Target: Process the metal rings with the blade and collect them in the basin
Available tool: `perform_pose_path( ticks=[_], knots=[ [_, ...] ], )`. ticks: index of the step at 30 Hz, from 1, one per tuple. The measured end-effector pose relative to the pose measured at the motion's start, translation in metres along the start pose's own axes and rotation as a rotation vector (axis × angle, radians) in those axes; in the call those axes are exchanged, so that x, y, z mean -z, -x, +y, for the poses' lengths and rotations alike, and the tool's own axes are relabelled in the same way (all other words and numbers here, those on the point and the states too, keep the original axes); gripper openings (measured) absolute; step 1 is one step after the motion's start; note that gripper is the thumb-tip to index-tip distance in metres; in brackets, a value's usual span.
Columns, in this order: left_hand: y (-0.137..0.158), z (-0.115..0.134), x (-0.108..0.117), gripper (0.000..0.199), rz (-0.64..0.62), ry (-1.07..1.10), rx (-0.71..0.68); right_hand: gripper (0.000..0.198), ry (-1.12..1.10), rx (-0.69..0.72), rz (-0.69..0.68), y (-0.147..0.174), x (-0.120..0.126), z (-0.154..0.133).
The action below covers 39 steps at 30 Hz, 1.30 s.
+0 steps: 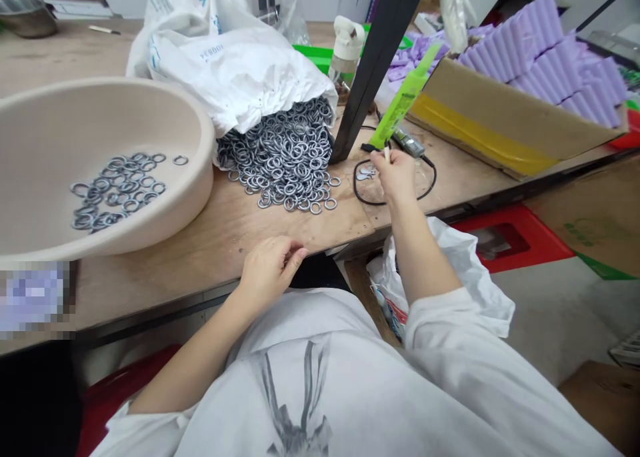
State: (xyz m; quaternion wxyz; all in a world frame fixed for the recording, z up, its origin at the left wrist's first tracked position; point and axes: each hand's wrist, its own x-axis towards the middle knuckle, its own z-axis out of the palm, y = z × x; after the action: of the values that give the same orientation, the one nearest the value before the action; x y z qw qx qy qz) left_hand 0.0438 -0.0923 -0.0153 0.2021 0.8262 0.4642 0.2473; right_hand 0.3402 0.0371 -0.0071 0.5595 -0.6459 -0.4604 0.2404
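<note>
"1 small pale piece (387, 154), pinched in the right hand (399, 175) near the surface's (225, 227) front edge?"

"Yes, handling it seems the step. The left hand (269, 264) curls loosely at that edge; can't tell if it's gripping."

"Next needs a steady pinch, I'd judge."

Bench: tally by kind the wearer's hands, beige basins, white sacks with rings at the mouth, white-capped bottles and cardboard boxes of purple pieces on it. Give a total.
Hands: 2 (left hand, right hand)
Beige basin: 1
White sack: 1
White-capped bottle: 1
Cardboard box: 1
Total: 6, leaving out the rings, too heaped to count.
</note>
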Motion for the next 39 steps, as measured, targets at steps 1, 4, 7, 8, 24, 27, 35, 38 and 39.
perform_pose_path(
  ticks=[1, 4, 7, 8, 24, 27, 35, 38, 39],
  knots=[
    [0.000, 0.000, -0.002, 0.026, -0.014, -0.021, -0.016, 0.026, 0.029, -0.011, 0.008, -0.021, 0.001, 0.003],
    [0.000, -0.001, -0.007, 0.026, -0.029, -0.057, -0.045, 0.022, 0.108, -0.043, -0.027, -0.058, -0.002, 0.004],
    [-0.001, -0.003, -0.008, 0.026, -0.012, -0.050, -0.028, 0.018, 0.231, 0.045, -0.041, -0.043, -0.008, 0.001],
    [-0.001, -0.004, -0.008, 0.026, -0.007, -0.038, -0.018, 0.018, 0.293, 0.111, -0.057, -0.029, -0.010, 0.001],
    [0.003, -0.007, -0.002, 0.027, 0.047, 0.110, 0.056, 0.021, 0.786, 0.357, -0.457, 0.073, -0.017, -0.008],
    [0.001, -0.005, -0.002, 0.029, 0.062, 0.206, 0.141, 0.017, 0.587, 0.258, -0.464, 0.088, -0.013, -0.013],
    [-0.008, 0.006, 0.001, 0.037, 0.074, 0.562, 0.230, 0.038, -0.070, -0.020, -0.728, 0.150, -0.032, -0.059],
    [-0.006, 0.009, 0.001, 0.046, 0.122, 0.904, 0.321, 0.037, -0.162, 0.065, -0.648, 0.164, -0.040, -0.068],
    [-0.005, 0.011, 0.000, 0.048, 0.146, 1.023, 0.356, 0.037, -0.173, 0.120, -0.617, 0.168, -0.042, -0.068]
  ],
)
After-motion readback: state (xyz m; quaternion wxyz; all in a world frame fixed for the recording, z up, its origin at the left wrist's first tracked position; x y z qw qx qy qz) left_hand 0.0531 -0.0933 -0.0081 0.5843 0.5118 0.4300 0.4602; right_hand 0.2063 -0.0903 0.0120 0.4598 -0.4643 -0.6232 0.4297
